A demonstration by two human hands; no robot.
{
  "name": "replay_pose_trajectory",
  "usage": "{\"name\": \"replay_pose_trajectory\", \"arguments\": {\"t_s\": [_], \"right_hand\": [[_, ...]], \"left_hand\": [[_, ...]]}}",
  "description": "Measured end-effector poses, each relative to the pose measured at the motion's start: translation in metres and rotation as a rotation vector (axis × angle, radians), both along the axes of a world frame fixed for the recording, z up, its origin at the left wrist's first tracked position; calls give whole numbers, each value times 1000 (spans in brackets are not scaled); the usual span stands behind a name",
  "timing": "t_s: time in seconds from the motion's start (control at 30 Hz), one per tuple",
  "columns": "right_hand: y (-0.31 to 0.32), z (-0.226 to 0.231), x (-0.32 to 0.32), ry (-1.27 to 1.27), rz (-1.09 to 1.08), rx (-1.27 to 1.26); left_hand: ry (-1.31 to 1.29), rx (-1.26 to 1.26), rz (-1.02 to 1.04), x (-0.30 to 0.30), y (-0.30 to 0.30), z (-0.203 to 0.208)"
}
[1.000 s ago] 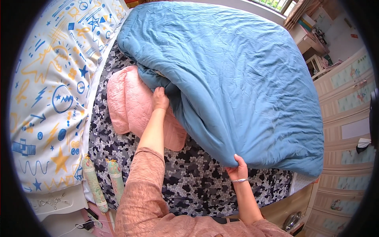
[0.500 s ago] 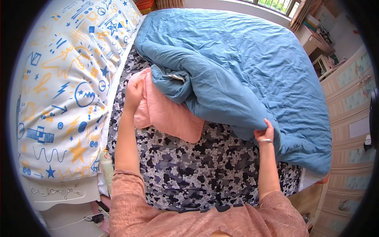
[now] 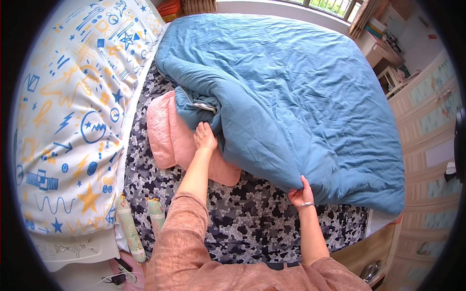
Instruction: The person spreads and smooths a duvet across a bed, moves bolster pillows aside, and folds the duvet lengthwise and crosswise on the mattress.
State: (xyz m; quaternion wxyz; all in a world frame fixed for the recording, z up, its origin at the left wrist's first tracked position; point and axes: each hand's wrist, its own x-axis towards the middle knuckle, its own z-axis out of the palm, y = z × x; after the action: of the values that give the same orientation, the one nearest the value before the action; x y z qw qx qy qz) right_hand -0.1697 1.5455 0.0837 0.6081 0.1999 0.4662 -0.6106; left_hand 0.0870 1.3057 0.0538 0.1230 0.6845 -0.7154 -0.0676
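A blue duvet (image 3: 291,87) covers the far and right part of the bed, its near-left side folded back in a thick roll. My left hand (image 3: 206,137) is over a pink pillow (image 3: 162,131), fingers stretched toward the duvet's bunched corner, the tips against the blue cloth. A pale strip shows in that corner. Farther right, my right hand (image 3: 302,194), with a bracelet at its wrist, pinches the duvet's near edge. The pillow lies partly under the duvet, on a dark camouflage-patterned sheet (image 3: 262,218).
A headboard with a white doodle-print cover (image 3: 73,126) stands along the left. Two green floral bolsters (image 3: 130,228) lie by my left arm. Wardrobe doors (image 3: 432,169) line the right side; a window (image 3: 330,8) and a desk (image 3: 381,51) are at the back.
My left hand has moved right, from a fist on the pillow to the duvet's bunched corner, its fingers extended. My right hand has drawn the duvet's edge nearer and leftward. A second bolster shows.
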Motion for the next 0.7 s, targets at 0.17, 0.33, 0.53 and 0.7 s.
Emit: {"name": "replay_pose_trajectory", "arguments": {"t_s": [0.17, 0.33, 0.53, 0.7], "right_hand": [[0, -11, 4, 37, 78, 36], [-6, -16, -12, 48, 118, 39], [-22, 15, -52, 184, -52, 23], [-19, 10, -35, 265, 153, 49]], "left_hand": [[55, -218, -184, 32, -17, -2], [707, -394, 6, 82, 23, 67], [1852, -773, 335, 184, 157, 234], [1938, -450, 503, 256, 203, 246]]}}
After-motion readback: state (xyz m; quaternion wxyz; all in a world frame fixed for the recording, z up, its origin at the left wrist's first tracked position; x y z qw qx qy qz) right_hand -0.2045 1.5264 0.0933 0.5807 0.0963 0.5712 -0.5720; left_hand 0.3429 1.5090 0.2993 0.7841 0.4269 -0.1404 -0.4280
